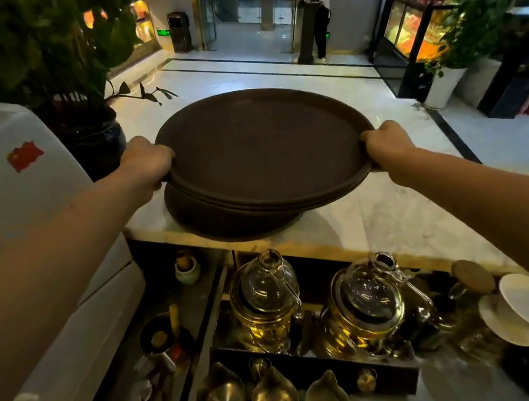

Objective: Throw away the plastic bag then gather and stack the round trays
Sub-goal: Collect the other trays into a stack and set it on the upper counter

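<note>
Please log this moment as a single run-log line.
stage: stacking | left hand: gripping rim | right hand: gripping rim | round trays: stacked on marble counter

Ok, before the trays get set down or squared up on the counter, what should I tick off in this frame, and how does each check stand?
1. Left hand has a grip on the tray rim: ok.
2. Right hand has a grip on the opposite rim: ok.
3. Stack of round trays aligned: not ok; the upper trays sit tilted and offset toward the right over the lower ones.
4. Stack fully supported by the marble counter: not ok; the bottom tray overhangs the near edge.
5. Glass teapots below clear of a slipping tray: not ok; they stand beneath that edge.
6. Plastic bag thrown away: cannot tell; none in view.
</note>
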Available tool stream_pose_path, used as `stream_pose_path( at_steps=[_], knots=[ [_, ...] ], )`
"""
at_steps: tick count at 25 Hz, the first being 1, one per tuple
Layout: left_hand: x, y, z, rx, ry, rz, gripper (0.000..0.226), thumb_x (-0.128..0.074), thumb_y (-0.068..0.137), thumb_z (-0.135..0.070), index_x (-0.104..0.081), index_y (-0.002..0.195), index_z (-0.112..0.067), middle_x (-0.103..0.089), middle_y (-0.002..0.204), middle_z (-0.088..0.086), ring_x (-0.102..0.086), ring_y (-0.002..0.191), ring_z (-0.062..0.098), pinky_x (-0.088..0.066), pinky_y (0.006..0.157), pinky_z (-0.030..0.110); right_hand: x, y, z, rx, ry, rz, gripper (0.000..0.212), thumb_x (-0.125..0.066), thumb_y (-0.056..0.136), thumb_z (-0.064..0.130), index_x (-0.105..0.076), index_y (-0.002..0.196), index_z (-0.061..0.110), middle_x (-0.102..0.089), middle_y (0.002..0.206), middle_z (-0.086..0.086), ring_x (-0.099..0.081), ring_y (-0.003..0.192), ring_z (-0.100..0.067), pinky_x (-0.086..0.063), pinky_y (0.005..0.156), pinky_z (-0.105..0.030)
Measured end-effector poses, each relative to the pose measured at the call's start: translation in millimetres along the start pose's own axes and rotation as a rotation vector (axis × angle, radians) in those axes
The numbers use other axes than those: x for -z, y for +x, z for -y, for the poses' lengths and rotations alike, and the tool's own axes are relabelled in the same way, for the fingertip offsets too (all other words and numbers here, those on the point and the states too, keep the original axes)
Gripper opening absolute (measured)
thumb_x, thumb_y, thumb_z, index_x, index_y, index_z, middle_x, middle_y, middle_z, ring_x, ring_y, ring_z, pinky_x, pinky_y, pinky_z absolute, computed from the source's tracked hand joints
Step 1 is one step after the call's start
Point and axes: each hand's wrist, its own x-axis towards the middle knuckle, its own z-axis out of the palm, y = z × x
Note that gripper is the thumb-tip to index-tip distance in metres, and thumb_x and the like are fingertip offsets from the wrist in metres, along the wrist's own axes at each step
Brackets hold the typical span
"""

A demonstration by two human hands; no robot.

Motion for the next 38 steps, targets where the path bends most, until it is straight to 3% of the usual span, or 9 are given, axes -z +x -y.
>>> stream_pose_path(
  at_steps=[2, 4, 7, 11, 14, 18, 25, 30, 38],
  knots=[
    [-10.9, 21.6, 12.6, -0.002, 0.043, -0.013, 0.019, -0.052, 0.093, -0.012, -0.058, 0.107, 0.0, -0.052, 0.095, 0.018, -0.047, 0.066, 0.023, -0.033, 0.05, 0.028, -18.9, 16.8, -5.3, 0.03, -0.027, 0.034, 0.013, -0.04, 0.094, 0.014, -0.046, 0.1, 0.004, -0.052, 0.096, -0.017, -0.054, 0.075, -0.031, -0.048, 0.053, -0.035],
    [-22.2, 47.1, 28.5, 0.04, 0.071, -0.033, 0.032, -0.053, 0.092, -0.016, -0.055, 0.119, 0.0, -0.057, 0.106, 0.023, -0.059, 0.084, 0.035, -0.043, 0.055, 0.035, -40.6, 35.8, -11.9, 0.035, -0.043, 0.045, 0.014, -0.039, 0.092, 0.012, -0.048, 0.093, 0.001, -0.052, 0.088, -0.017, -0.051, 0.067, -0.029, -0.044, 0.049, -0.031],
    [-36.4, 74.8, 53.5, 0.05, 0.175, -0.071, 0.039, -0.054, 0.088, -0.022, -0.056, 0.117, 0.004, -0.059, 0.117, 0.03, -0.06, 0.104, 0.047, -0.054, 0.077, 0.052, -73.1, 57.4, -21.9, 0.041, -0.099, 0.051, 0.015, -0.039, 0.094, 0.014, -0.048, 0.093, 0.002, -0.054, 0.091, -0.017, -0.054, 0.076, -0.029, -0.046, 0.062, -0.037],
    [-49.3, 93.9, 77.9, -0.021, 0.266, -0.116, 0.031, -0.052, 0.09, -0.025, -0.061, 0.109, -0.003, -0.063, 0.109, 0.021, -0.061, 0.095, 0.04, -0.053, 0.076, 0.045, -108.0, 74.6, -38.0, 0.063, -0.148, 0.078, 0.017, -0.037, 0.097, 0.018, -0.046, 0.095, 0.003, -0.053, 0.096, -0.018, -0.053, 0.087, -0.033, -0.04, 0.071, -0.036],
    [-56.7, 105.2, 95.2, -0.04, 0.325, -0.127, 0.031, -0.049, 0.094, -0.023, -0.058, 0.113, 0.0, -0.06, 0.111, 0.018, -0.057, 0.094, 0.033, -0.042, 0.07, 0.039, -130.6, 83.3, -48.5, 0.075, -0.191, 0.107, 0.025, -0.037, 0.098, 0.018, -0.052, 0.106, 0.0, -0.051, 0.1, -0.016, -0.053, 0.093, -0.033, -0.04, 0.075, -0.035],
    [-61.9, 111.7, 105.8, -0.047, 0.43, -0.15, 0.03, -0.048, 0.096, -0.022, -0.057, 0.109, 0.004, -0.058, 0.11, 0.022, -0.056, 0.102, 0.039, -0.037, 0.07, 0.037, -147.2, 89.0, -58.9, 0.078, -0.259, 0.14, 0.03, -0.036, 0.1, 0.018, -0.052, 0.113, -0.002, -0.053, 0.106, -0.016, -0.05, 0.092, -0.029, -0.043, 0.079, -0.037],
    [-63.5, 120.2, 115.5, -0.064, 0.602, -0.134, 0.035, -0.046, 0.097, -0.024, -0.055, 0.115, 0.004, -0.056, 0.119, 0.028, -0.055, 0.109, 0.044, -0.04, 0.074, 0.038, -154.5, 84.0, -59.1, 0.127, -0.404, 0.106, 0.022, -0.036, 0.101, 0.02, -0.051, 0.098, 0.004, -0.05, 0.093, -0.013, -0.049, 0.081, -0.028, -0.04, 0.072, -0.034],
    [-61.5, 123.4, 113.1, -0.089, 0.7, -0.078, 0.025, -0.049, 0.097, -0.026, -0.053, 0.094, -0.002, -0.059, 0.111, 0.026, -0.058, 0.102, 0.043, -0.039, 0.069, 0.037, -155.4, 85.0, -58.9, 0.129, -0.473, 0.059, 0.024, -0.039, 0.098, 0.02, -0.054, 0.088, 0.004, -0.053, 0.07, -0.007, -0.048, 0.056, -0.018, -0.042, 0.065, -0.032],
    [-65.7, 119.6, 113.3, -0.062, 0.733, -0.11, 0.034, -0.046, 0.098, -0.028, -0.056, 0.112, 0.001, -0.054, 0.12, 0.026, -0.057, 0.104, 0.043, -0.039, 0.071, 0.038, -152.3, 86.8, -56.9, 0.208, -0.561, 0.071, 0.008, -0.045, 0.094, 0.015, -0.047, 0.09, 0.008, -0.057, 0.081, -0.011, -0.063, 0.068, -0.032, -0.049, 0.061, -0.033]
  ],
)
